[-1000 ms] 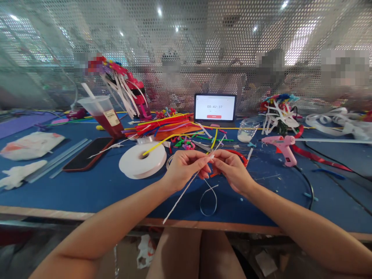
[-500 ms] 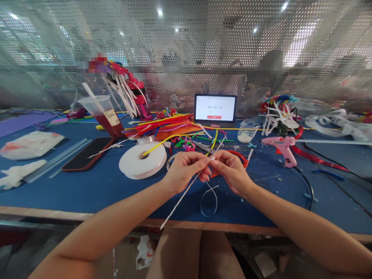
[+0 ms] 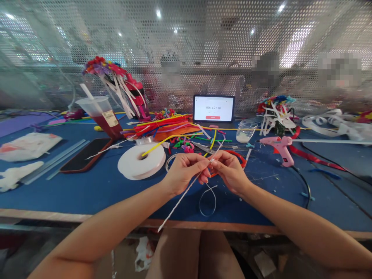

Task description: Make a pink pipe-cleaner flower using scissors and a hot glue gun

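Observation:
My left hand (image 3: pixel 188 172) and my right hand (image 3: pixel 231 170) meet above the table's front half, fingertips together. Both are closed in a pinch on a thin white twisted strand (image 3: pixel 178 205). Its long lower end slants down left past the table edge, and its short upper end pokes up between the hands. A small white bit shows at the fingertips; its shape is too small to tell. Below the fingers hangs a thin pale wire-like loop (image 3: pixel 207 215), its upper part hidden by the left fingers. Behind the hands lie scissors (image 3: pixel 202 147), partly covered.
Left of my hands stands a white ribbon spool (image 3: pixel 139 164), with a phone (image 3: pixel 87 155) and a drink cup (image 3: pixel 97 104) beyond. Colourful pipe cleaners (image 3: pixel 162 126) lie behind. A timer tablet (image 3: pixel 213 108) stands at the back. A pink glue gun (image 3: pixel 280 149) with its cord lies right.
The whole view has shifted slightly. My hands keep the same pinch on the white strand, almost unmoved. The tablet's timer has advanced by one second.

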Available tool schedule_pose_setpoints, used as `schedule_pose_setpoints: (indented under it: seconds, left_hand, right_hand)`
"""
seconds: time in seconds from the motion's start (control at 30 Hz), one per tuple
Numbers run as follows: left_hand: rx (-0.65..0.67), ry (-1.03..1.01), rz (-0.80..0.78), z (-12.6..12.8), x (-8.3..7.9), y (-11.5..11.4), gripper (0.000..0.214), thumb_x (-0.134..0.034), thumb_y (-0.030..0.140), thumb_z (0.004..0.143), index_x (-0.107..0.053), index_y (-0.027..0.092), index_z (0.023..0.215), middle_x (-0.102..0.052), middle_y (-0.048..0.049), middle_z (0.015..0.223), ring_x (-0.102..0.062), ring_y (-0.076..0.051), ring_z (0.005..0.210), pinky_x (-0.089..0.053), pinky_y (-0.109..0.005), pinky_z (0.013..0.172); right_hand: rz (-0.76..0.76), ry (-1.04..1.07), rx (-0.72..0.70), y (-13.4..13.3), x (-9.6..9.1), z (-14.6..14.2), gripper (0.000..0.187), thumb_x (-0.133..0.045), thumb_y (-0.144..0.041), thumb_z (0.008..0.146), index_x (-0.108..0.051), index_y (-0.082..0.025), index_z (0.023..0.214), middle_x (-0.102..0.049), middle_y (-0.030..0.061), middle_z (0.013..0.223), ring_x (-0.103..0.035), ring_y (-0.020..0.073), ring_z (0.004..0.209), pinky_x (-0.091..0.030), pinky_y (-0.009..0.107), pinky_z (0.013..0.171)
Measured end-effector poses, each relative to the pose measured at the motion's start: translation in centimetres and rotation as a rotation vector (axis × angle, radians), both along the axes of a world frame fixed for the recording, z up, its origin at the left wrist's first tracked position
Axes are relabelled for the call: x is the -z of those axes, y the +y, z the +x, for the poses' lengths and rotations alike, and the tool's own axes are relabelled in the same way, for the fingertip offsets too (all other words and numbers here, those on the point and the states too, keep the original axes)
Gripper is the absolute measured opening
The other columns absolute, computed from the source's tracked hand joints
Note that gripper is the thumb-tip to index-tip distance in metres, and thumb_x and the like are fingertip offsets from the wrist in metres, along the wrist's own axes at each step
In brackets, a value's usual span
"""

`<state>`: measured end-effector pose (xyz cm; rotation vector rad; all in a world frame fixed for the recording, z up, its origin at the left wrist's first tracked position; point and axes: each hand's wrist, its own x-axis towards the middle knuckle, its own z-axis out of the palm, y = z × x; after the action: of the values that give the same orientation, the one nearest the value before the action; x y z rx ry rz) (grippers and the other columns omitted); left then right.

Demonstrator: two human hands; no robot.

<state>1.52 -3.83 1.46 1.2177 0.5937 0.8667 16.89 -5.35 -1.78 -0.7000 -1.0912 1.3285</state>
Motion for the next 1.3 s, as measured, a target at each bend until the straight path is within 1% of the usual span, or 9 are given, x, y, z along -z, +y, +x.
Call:
schedule_pose_setpoints:
  seconds: [0.33, 0.43, 0.63, 0.73, 0.83, 0.97, 1.07, 1.17, 1.3]
  left_hand:
    - [-0.084, 0.231, 0.344, -0.1, -0.2, -0.8, 0.023, -0.060, 0.032, 0.078, -0.056, 0.014, 0.066, -0.062, 0.0006, 0.055, -0.059, -0.009, 0.043, -0.048, -0.018, 0.042]
    - [-0.163, 0.392, 0.680, -0.3, 0.1, -0.7, 0.018, -0.053, 0.026, 0.082, -0.057, 0.015, 0.068, -0.063, 0.0005, 0.058, -0.060, -0.009, 0.047, -0.046, -0.017, 0.046]
    - [-0.484, 0.707, 1.677, -0.6, 1.3, 0.1, 0.019, -0.048, 0.015, 0.084, -0.055, 0.016, 0.066, -0.059, 0.0007, 0.055, -0.055, -0.009, 0.049, -0.038, -0.021, 0.048]
    - [-0.464, 0.833, 1.833, -0.6, 1.3, -0.2, 0.015, -0.047, 0.015, 0.086, -0.058, 0.014, 0.076, -0.060, -0.0018, 0.059, -0.057, -0.012, 0.052, -0.038, -0.024, 0.048]
    - [-0.384, 0.785, 1.544, -0.3, 0.7, -0.5, 0.015, -0.047, 0.019, 0.086, -0.059, 0.014, 0.079, -0.062, -0.0029, 0.062, -0.060, -0.012, 0.055, -0.041, -0.022, 0.050]
    - [-0.063, 0.420, 0.609, -0.2, -0.3, 0.1, 0.022, -0.049, 0.033, 0.087, -0.060, 0.014, 0.083, -0.067, -0.0030, 0.068, -0.063, -0.012, 0.057, -0.049, -0.021, 0.054]
    - [0.090, 0.178, 0.152, -0.3, -0.5, 0.8, 0.025, -0.061, 0.038, 0.079, -0.061, 0.013, 0.077, -0.066, -0.0027, 0.064, -0.063, -0.012, 0.056, -0.052, -0.022, 0.054]
    - [0.100, 0.089, 0.027, -0.3, -0.3, 1.0, 0.026, -0.071, 0.036, 0.070, -0.060, 0.013, 0.071, -0.065, -0.0015, 0.061, -0.062, -0.010, 0.053, -0.051, -0.019, 0.053]
    - [0.052, 0.093, 0.081, -0.2, -0.1, 0.8, 0.025, -0.071, 0.035, 0.070, -0.059, 0.013, 0.070, -0.064, 0.0000, 0.059, -0.060, -0.008, 0.050, -0.051, -0.018, 0.051]
  right_hand:
    - [-0.003, -0.036, 0.104, -0.9, 0.1, -0.9, 0.024, -0.072, -0.039, 0.070, -0.057, -0.020, 0.067, -0.056, -0.0029, 0.064, -0.050, 0.0085, 0.057, -0.041, 0.021, 0.054]
    - [-0.026, -0.052, 0.132, -1.1, 0.0, -1.2, 0.028, -0.072, -0.041, 0.068, -0.055, -0.019, 0.065, -0.053, -0.0030, 0.062, -0.046, 0.0083, 0.056, -0.039, 0.022, 0.053]
    - [-0.031, -0.071, 0.201, -1.1, 0.1, -1.6, 0.029, -0.073, -0.039, 0.067, -0.054, -0.018, 0.062, -0.047, -0.0052, 0.054, -0.039, 0.0064, 0.050, -0.033, 0.020, 0.049]
    - [-0.031, -0.086, 0.205, -1.0, 0.0, -1.5, 0.029, -0.072, -0.038, 0.068, -0.051, -0.018, 0.061, -0.048, -0.0051, 0.055, -0.040, 0.0065, 0.051, -0.032, 0.020, 0.049]
    - [-0.010, -0.113, 0.223, -0.9, -0.4, -1.2, 0.031, -0.071, -0.039, 0.069, -0.049, -0.019, 0.061, -0.047, -0.0054, 0.054, -0.040, 0.0068, 0.049, -0.032, 0.020, 0.047]
    - [0.079, -0.129, 0.259, -0.7, -1.0, -0.7, 0.029, -0.067, -0.039, 0.073, -0.050, -0.019, 0.062, -0.043, -0.0067, 0.049, -0.037, 0.0064, 0.047, -0.032, 0.021, 0.047]
    - [0.092, -0.144, 0.238, -0.5, -1.1, -0.4, 0.026, -0.068, -0.040, 0.073, -0.054, -0.019, 0.065, -0.044, -0.0065, 0.050, -0.037, 0.0065, 0.047, -0.032, 0.021, 0.049]
    - [0.056, -0.139, 0.190, -0.4, -0.9, -0.4, 0.025, -0.068, -0.041, 0.073, -0.058, -0.019, 0.068, -0.045, -0.0060, 0.051, -0.040, 0.0072, 0.050, -0.035, 0.022, 0.051]
    - [-0.036, -0.123, 0.145, -0.3, -1.0, -0.4, 0.027, -0.070, -0.043, 0.069, -0.062, -0.018, 0.071, -0.049, -0.0050, 0.053, -0.042, 0.0071, 0.050, -0.035, 0.021, 0.051]
